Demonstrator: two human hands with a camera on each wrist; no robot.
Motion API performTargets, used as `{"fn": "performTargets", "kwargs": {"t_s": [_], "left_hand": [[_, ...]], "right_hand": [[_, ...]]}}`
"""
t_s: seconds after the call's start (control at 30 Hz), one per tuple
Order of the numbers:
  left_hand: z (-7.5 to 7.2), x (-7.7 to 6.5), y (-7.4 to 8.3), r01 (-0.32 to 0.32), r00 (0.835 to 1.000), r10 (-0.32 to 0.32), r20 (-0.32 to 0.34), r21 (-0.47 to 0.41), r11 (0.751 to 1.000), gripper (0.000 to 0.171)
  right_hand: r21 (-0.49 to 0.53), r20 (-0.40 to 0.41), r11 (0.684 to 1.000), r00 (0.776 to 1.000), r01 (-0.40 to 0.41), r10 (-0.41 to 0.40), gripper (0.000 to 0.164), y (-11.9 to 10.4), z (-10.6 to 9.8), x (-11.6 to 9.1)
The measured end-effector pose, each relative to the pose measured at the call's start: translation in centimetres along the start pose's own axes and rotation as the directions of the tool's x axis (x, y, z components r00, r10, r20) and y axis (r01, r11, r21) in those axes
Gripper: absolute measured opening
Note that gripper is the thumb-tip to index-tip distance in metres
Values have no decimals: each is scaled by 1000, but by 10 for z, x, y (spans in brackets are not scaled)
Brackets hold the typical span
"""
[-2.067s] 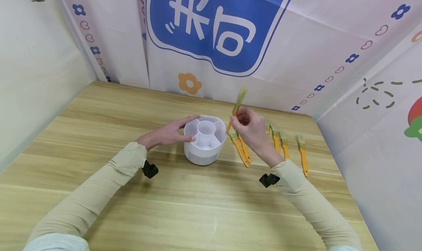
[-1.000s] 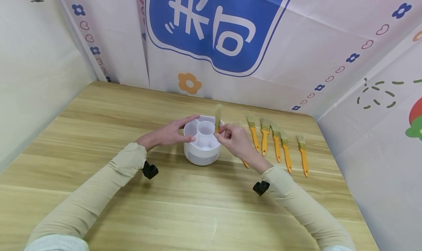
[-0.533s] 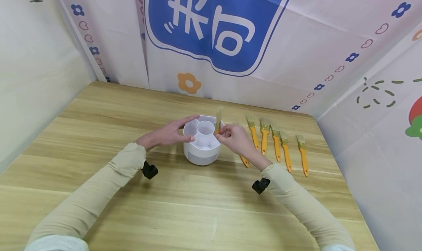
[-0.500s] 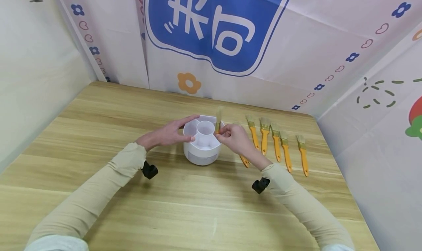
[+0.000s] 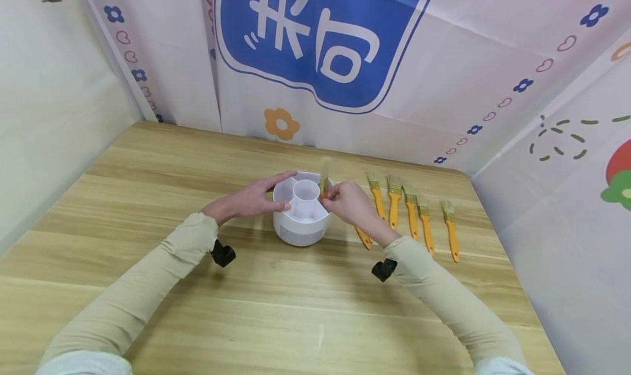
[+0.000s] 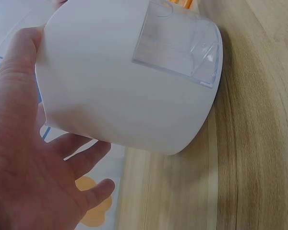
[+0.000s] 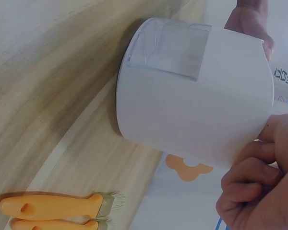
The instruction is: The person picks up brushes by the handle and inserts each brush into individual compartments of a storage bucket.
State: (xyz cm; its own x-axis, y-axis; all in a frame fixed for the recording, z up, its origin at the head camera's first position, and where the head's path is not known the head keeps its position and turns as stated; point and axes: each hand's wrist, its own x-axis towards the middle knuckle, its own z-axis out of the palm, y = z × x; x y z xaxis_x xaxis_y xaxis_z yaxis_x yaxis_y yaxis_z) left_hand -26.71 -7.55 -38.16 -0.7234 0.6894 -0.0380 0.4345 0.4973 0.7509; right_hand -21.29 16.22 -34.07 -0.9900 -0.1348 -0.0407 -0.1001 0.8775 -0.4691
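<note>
A round white desk organizer (image 5: 302, 230) with several compartments around a central cup stands on the wooden table. My left hand (image 5: 248, 198) holds it from the left, thumb at the front of the rim and forefinger at the back. In the left wrist view, the other fingers lie along the organizer's side (image 6: 96, 76), the little finger apart from it. My right hand (image 5: 349, 202) pinches a paintbrush (image 5: 324, 180) at the right of the rim. The brush stands bristles up in the right compartment, its lower handle hidden.
Several orange-handled paintbrushes (image 5: 394, 200) lie in a row to the right, bristles toward the back wall. More brush handles (image 5: 363, 237) show partly beneath my right hand. Printed cloth walls (image 5: 424, 90) bound the table (image 5: 276, 320) at the back and sides.
My right hand has moved left and down, bringing the paintbrush from beside the organizer into its right compartment. Over the last half second the brush has shifted only slightly. My left hand stays on the organizer.
</note>
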Motion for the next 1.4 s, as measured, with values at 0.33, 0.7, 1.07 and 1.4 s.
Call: {"fn": "performTargets", "kwargs": {"t_s": [0.33,0.7,1.07,1.4], "left_hand": [[-1,0,1,0,1000,0,10,0,1000,78],[0,0,1,-1,1000,2,14,-34,999,78],[0,0,2,1,1000,0,8,-26,1000,78],[0,0,3,9,1000,-9,13,-14,1000,78]], "right_hand": [[5,-11,1000,1000,-11,11,22,1,1,0],[102,-43,995,999,-20,24,24,4,1,-6],[147,-141,989,990,-3,24,24,12,-4,-10],[148,-162,988,984,-48,72,24,31,-4,-11]]}}
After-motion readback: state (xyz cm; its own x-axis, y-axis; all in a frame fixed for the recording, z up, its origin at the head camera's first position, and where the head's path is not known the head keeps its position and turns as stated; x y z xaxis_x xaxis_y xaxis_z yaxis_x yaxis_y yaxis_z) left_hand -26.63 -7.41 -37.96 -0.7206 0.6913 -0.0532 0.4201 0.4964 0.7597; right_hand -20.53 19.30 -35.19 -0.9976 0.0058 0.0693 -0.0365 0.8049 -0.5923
